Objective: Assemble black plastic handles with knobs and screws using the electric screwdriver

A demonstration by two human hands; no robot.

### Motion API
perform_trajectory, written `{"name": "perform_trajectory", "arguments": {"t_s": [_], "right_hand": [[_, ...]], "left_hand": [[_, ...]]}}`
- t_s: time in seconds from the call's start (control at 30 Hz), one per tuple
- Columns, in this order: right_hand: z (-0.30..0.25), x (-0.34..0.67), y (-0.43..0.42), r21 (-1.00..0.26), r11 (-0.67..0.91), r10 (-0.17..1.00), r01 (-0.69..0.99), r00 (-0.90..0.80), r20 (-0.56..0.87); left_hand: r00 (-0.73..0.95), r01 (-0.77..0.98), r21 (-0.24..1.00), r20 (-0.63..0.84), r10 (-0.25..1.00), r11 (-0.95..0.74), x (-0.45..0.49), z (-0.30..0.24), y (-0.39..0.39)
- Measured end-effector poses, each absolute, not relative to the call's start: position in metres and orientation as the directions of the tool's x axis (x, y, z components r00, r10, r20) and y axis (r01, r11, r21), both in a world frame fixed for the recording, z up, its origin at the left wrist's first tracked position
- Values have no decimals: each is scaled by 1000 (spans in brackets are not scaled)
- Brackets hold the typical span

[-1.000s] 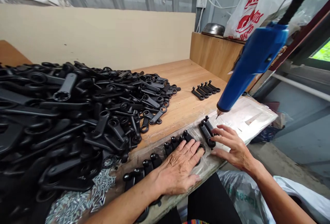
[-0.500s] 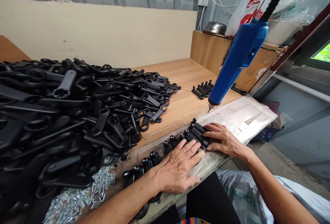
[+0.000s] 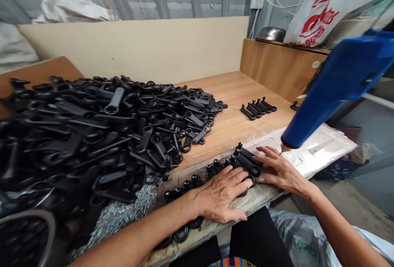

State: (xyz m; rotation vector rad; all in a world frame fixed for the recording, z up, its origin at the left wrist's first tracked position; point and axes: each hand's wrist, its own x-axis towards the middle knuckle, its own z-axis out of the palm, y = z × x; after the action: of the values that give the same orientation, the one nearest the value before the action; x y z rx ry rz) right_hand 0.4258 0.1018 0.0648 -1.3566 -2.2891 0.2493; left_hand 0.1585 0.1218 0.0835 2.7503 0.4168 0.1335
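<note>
My left hand [image 3: 224, 193] lies flat, fingers spread, on a row of black plastic lever parts [image 3: 197, 183] lined along the bench's front edge. My right hand [image 3: 280, 170] rests beside it with fingers stretched out, touching the right end of the row, where a few black parts [image 3: 248, 160] lie pushed together. A blue hanging power screwdriver [image 3: 332, 90] dangles just above my right hand, its tip near my fingers. Neither hand grips anything.
A big heap of black lever parts [image 3: 92, 135] covers the left of the wooden bench [image 3: 240, 94]. Small silver screws [image 3: 123, 213] lie at the heap's front. Several finished parts [image 3: 257, 108] sit in a row at the back right. A clear plastic sheet [image 3: 320, 148] covers the right corner.
My right hand slid the loose parts left against the row and stays on them. The blue screwdriver swung left, then back right. The camera view shifted a little to the left.
</note>
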Motion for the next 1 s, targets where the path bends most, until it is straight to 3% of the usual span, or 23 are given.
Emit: {"name": "perform_trajectory", "arguments": {"t_s": [0.13,0.3,0.37,0.4,0.47,0.53,0.57,0.6,0.67,0.77,0.9,1.0], "right_hand": [[69,435,84,-467,453,882,759,-307,357],[93,446,52,-679,382,913,627,-371,171],[102,449,38,-716,380,917,586,-341,208],[107,450,33,-727,378,926,574,-246,286],[116,449,28,-765,350,870,541,114,479],[129,446,35,-799,396,673,453,449,588],[136,444,44,-794,463,598,395,522,608],[144,442,55,-774,542,575,328,526,626],[160,437,82,-753,635,656,171,395,643],[177,429,121,-820,572,801,25,200,565],[186,412,154,-882,468,876,-48,152,457],[187,395,167,-903,411,911,-125,16,412]], "left_hand": [[945,258,327,110,308,-909,160,85,124],[944,201,275,201,260,-940,174,86,125],[944,191,256,216,249,-948,183,82,126],[945,190,249,216,246,-949,187,79,127],[945,201,242,208,253,-949,196,72,129],[941,223,244,198,273,-944,204,65,132],[938,238,250,192,289,-938,207,63,134],[934,255,258,184,307,-932,209,62,135],[928,282,278,164,334,-918,213,62,137],[924,294,308,149,351,-905,214,66,138],[923,286,351,148,354,-892,212,68,139],[930,276,381,128,345,-883,212,66,141]]}}
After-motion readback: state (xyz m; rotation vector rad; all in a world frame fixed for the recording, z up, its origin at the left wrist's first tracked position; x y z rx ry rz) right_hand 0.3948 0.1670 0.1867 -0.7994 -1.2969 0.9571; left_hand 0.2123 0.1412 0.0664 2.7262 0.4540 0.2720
